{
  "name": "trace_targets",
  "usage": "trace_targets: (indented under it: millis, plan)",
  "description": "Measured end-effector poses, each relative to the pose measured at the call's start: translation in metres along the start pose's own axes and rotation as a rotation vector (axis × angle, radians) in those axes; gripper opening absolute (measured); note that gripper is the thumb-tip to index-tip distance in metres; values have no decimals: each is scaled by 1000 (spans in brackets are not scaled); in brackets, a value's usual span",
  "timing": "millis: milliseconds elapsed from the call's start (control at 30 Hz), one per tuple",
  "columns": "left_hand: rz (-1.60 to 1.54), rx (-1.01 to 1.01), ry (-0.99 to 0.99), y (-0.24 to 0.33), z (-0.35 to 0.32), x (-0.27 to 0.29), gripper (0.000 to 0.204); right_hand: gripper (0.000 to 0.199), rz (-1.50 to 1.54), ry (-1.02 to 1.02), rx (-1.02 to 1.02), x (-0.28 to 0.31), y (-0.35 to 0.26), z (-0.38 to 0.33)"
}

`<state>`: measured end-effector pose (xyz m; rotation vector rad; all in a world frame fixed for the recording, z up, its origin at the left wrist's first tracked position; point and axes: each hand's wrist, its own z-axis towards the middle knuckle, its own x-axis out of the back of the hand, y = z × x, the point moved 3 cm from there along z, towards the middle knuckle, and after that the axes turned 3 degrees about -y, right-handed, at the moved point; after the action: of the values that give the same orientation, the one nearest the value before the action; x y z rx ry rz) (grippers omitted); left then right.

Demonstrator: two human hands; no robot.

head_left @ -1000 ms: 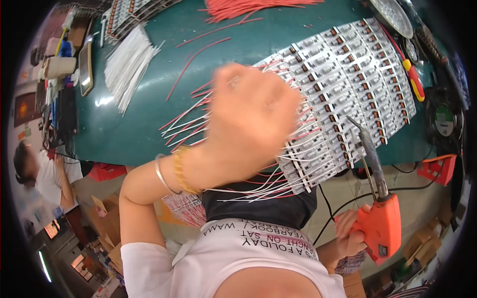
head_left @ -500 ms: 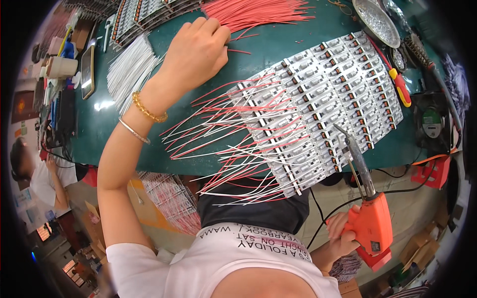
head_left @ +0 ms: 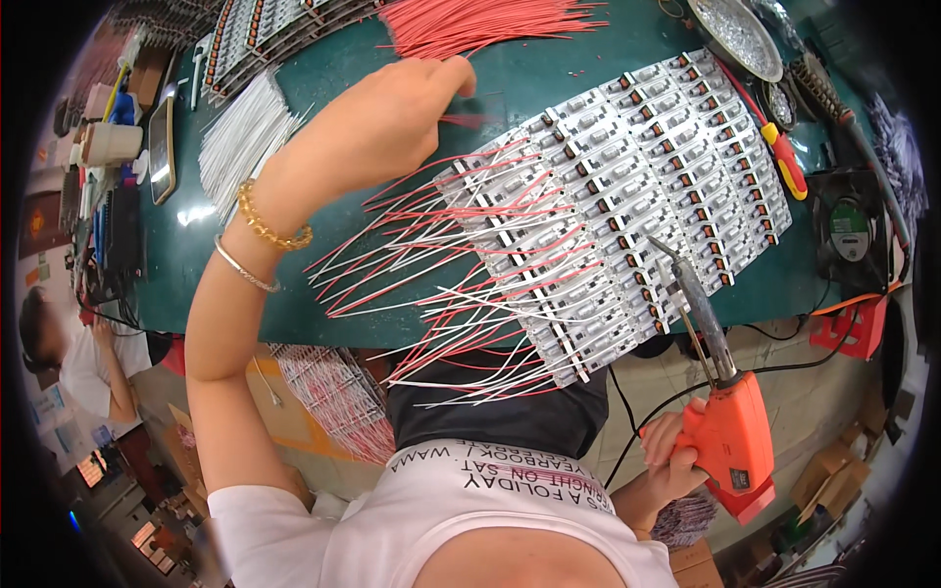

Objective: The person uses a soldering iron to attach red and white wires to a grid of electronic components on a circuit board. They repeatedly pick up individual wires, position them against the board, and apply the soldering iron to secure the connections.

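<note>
My left hand (head_left: 387, 122), with a yellow bead bracelet and a silver bangle on its wrist, hovers over the table between the red wire pile and the boards. Its fingers are bent, and a motion-blurred red wire (head_left: 469, 121) sticks out from them; the fingertips are partly hidden. My right hand (head_left: 674, 459) is closed around the handle of an orange-red soldering gun (head_left: 730, 441), whose bent tip lies above the panel of small circuit boards (head_left: 627, 206). Red and white wires (head_left: 421, 255) fan out leftward from the panel's left rows.
A red wire pile (head_left: 480, 22) and a white wire bundle (head_left: 245, 127) lie on the green table (head_left: 294, 304). Stacked boards (head_left: 270, 39) stand far left. On the right are a metal dish (head_left: 737, 37), a red-yellow screwdriver (head_left: 787, 162) and a small fan (head_left: 851, 235). Someone sits at left.
My left hand has moved slightly toward me and turned, with the red wire moving along. The soldering gun stays nearly still over the panel; the whole view has shifted slightly.
</note>
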<state>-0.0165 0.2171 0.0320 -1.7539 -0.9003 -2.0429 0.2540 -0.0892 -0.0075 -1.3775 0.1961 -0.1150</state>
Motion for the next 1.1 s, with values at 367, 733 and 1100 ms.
trace_targets:
  millis: [367,733,1100]
  plan:
    - [-232,124,161,-2,-15,2,13,60,50,30,-33,-3,-3,-1]
    - [126,180,198,16,-28,0,17,63,32,51,-61,-1,-4,-6]
    - [-14,128,-16,1,2,-5,22,61,59,24,-34,-5,-6,-1]
